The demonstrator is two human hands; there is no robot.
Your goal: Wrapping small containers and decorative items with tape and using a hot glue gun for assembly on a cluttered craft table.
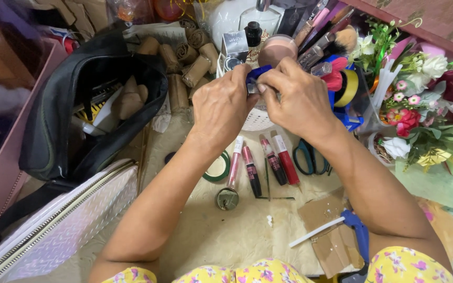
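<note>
Both hands meet over the mat's far edge: left hand (221, 107) and right hand (297, 99) pinch a small blue item (256, 75) between their fingertips. A slip could drop it among the lip glosses (260, 165) below. A black bag (95, 99), scissors (310, 157), brushes (336, 50) and flowers (420, 99) crowd in around.

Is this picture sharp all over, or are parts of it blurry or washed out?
In the head view, the left hand and right hand, pinching a small blue object, look sharp under soft, even light; the far left edge beside the black bag smears into blur; the white bottles at the top look slightly overbright; shadows are faint.
</note>
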